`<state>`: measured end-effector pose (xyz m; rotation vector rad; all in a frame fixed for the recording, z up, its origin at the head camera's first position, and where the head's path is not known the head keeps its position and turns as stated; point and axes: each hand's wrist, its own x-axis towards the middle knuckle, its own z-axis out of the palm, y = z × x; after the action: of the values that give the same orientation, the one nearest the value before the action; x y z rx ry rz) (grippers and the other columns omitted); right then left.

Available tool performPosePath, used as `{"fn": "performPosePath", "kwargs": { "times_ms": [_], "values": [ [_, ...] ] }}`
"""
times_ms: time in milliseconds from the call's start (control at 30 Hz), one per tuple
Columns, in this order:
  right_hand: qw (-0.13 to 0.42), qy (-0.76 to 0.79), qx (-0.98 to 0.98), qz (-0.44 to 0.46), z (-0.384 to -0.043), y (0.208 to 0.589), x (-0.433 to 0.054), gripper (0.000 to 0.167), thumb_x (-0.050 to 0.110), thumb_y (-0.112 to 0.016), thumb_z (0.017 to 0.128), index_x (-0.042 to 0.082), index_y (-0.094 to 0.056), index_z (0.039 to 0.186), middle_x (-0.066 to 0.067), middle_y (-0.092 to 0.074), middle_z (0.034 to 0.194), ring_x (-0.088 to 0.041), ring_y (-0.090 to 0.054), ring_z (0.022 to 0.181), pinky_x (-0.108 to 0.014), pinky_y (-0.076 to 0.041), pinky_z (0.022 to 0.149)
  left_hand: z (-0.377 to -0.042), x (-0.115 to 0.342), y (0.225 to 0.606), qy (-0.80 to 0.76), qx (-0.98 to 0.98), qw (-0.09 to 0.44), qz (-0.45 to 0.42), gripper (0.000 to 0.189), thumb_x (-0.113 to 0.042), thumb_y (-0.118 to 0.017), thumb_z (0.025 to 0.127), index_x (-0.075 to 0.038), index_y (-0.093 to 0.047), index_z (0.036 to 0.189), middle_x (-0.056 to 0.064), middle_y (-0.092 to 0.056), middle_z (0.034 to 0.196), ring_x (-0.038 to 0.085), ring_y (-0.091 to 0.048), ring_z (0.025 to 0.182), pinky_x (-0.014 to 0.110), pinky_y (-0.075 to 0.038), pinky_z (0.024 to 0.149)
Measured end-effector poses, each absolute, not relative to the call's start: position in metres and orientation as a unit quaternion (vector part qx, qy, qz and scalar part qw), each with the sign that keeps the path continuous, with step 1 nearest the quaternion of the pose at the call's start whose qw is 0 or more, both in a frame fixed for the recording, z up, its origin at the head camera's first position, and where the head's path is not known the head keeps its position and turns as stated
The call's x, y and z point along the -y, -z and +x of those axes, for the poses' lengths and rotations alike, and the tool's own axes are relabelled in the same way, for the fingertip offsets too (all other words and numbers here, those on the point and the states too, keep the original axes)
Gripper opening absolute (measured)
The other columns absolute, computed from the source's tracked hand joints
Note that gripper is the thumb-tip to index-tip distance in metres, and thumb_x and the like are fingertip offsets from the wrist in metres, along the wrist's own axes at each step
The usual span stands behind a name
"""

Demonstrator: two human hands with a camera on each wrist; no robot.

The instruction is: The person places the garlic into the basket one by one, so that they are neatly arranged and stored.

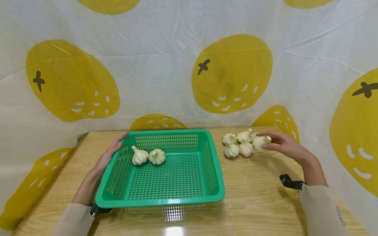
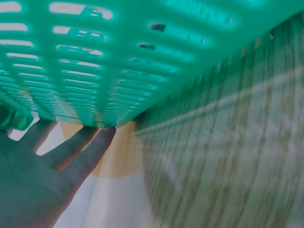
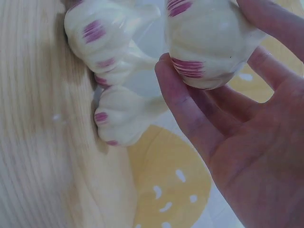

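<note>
My right hand (image 1: 284, 144) holds a garlic bulb (image 1: 261, 143) between thumb and fingers. In the right wrist view, this bulb (image 3: 209, 42) shows purple streaks and is raised off the wood. Several other cream-coloured garlic bulbs (image 1: 231, 150) stand clustered to its left. At the far left side of a green plastic basket (image 1: 220, 183), my left hand (image 1: 107, 157) touches the rim. The left wrist view has the left fingers (image 2: 80, 152) stretched out straight along the basket's slotted outer wall. Inside the basket, two garlic bulbs (image 1: 157, 156) sit side by side near the back left.
The basket stands on a light wooden table (image 1: 251, 196). Behind the table hangs a white cloth (image 1: 153, 78) printed with large yellow fruit, reaching round both sides. A black strap device (image 1: 290, 182) is on the right wrist.
</note>
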<state>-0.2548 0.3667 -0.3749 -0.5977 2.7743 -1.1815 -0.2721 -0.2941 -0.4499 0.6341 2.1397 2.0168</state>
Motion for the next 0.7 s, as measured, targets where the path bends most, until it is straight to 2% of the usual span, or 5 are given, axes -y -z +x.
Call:
{"fn": "performPosePath", "kwargs": {
  "times_ms": [233,333,467,567,700],
  "values": [
    [0.019,0.379,-0.903,-0.200,-0.253,0.368,-0.358,0.044,0.024,-0.062,0.105,0.015,-0.055,0.148,-0.015,-0.041,0.158,-0.054,-0.036,0.145,-0.018,-0.048,0.091,-0.272,0.294,0.450,-0.673,-0.705,0.071,0.213,0.057,-0.034,-0.020,0.115,-0.016,-0.008,0.168,0.018,-0.006,0.170,-0.007,-0.038,0.136,0.012,-0.038,0.106],
    [0.011,0.379,-0.902,-0.207,-0.254,0.367,-0.355,0.044,0.022,-0.062,0.105,0.015,-0.056,0.147,-0.014,-0.044,0.156,-0.049,-0.039,0.144,-0.018,-0.049,0.091,-0.272,0.294,0.450,-0.673,-0.705,0.071,0.211,0.057,-0.034,-0.020,0.115,-0.017,-0.008,0.168,0.017,-0.007,0.169,-0.007,-0.039,0.136,0.012,-0.038,0.105],
    [-0.006,0.373,-0.903,-0.214,-0.255,0.368,-0.351,0.042,0.020,-0.063,0.104,0.013,-0.058,0.145,-0.012,-0.051,0.152,-0.020,-0.048,0.138,-0.019,-0.050,0.091,-0.272,0.294,0.450,-0.675,-0.704,0.070,0.211,0.056,-0.034,-0.020,0.115,-0.016,-0.009,0.168,0.016,-0.010,0.169,-0.008,-0.040,0.135,0.012,-0.039,0.105],
    [-0.017,0.377,-0.901,-0.214,-0.256,0.369,-0.348,0.041,0.018,-0.064,0.103,0.012,-0.060,0.144,-0.010,-0.055,0.149,0.001,-0.048,0.129,-0.017,-0.048,0.093,-0.272,0.295,0.450,-0.676,-0.703,0.070,0.211,0.056,-0.033,-0.020,0.115,-0.016,-0.009,0.168,0.014,-0.013,0.168,-0.008,-0.041,0.135,0.012,-0.039,0.105],
    [-0.029,0.388,-0.896,-0.213,-0.256,0.369,-0.344,0.040,0.016,-0.064,0.103,0.011,-0.061,0.143,-0.008,-0.057,0.148,0.008,-0.047,0.127,-0.009,-0.041,0.096,-0.272,0.294,0.450,-0.677,-0.701,0.068,0.213,0.056,-0.033,-0.020,0.115,-0.015,-0.009,0.167,0.012,-0.014,0.168,-0.008,-0.040,0.135,0.012,-0.039,0.105]
  ]
}}
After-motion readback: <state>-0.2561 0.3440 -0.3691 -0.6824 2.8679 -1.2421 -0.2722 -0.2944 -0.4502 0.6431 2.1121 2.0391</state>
